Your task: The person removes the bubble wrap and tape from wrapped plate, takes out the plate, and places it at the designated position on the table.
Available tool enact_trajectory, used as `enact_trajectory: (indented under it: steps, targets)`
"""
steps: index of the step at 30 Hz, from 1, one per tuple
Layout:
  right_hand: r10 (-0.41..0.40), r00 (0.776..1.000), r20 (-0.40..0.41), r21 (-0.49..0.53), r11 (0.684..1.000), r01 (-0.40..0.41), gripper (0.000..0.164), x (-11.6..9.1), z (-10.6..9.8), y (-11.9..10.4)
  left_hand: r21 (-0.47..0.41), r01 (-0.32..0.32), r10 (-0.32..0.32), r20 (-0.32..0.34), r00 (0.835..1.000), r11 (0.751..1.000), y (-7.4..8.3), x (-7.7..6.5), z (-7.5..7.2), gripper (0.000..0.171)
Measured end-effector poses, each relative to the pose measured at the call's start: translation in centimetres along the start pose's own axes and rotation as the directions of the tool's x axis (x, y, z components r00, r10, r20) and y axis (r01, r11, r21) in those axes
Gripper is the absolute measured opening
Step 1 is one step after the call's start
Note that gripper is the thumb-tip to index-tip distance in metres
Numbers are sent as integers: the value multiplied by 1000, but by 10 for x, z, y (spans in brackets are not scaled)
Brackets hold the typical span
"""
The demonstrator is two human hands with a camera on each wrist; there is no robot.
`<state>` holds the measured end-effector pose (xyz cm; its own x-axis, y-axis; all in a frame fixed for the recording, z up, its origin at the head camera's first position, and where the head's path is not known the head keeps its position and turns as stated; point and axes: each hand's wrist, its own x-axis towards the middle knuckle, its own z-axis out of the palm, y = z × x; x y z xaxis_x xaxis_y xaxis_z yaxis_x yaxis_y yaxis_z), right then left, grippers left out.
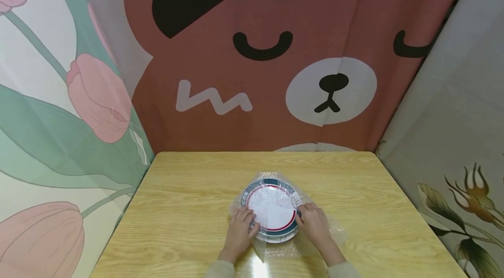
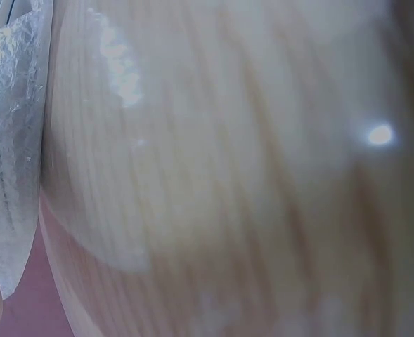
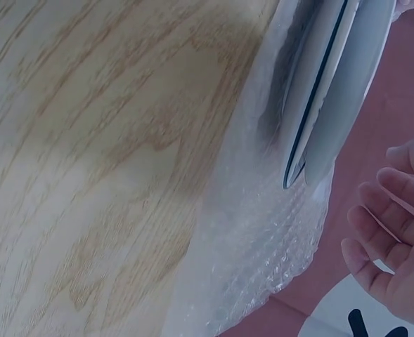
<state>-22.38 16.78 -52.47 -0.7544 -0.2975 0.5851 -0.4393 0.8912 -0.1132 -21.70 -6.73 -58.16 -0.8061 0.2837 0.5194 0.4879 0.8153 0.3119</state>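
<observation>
A stack of round plates (image 1: 275,201), the top one white with a red ring and a blue patterned rim, lies on clear bubble wrap (image 1: 271,249). Part of the wrap overlaps the top plate in the head view. At the stack's left edge, my left hand (image 1: 239,230) rests on the wrapped rim with its thumb spread from the fingers. My right hand (image 1: 315,224) is at the right rim. In the right wrist view its fingers (image 3: 389,217) are loosely bent and apart, beside the plate edges (image 3: 326,91), with nothing between them.
The wooden table (image 1: 177,217) carries the plates and wrap near its front middle. Loose bubble wrap (image 3: 256,260) spreads out beyond the stack on the right. A bear-print curtain (image 1: 256,72) hangs behind the table, with floral curtains (image 1: 47,147) at the sides.
</observation>
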Motion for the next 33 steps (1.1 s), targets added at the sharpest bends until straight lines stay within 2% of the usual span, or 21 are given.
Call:
enact_trajectory:
  steps: [7,15,22,33]
  targets:
    - [-39,999,1,-11,999,39,16,0,8,-1,-6,6,-7,-4,1000,1000,0,-1,1,26]
    - [-69,997,-40,6,998,69,14,2,14,-2,0,-3,3,-19,1000,1000,-1,-2,3,26]
    - [-16,999,37,-1,1000,16,12,6,14,-5,-10,-7,7,-25,1000,1000,0,-1,3,25]
    - [8,998,59,1,1000,-8,12,12,17,-8,1,-4,4,-13,1000,1000,-1,0,3,26]
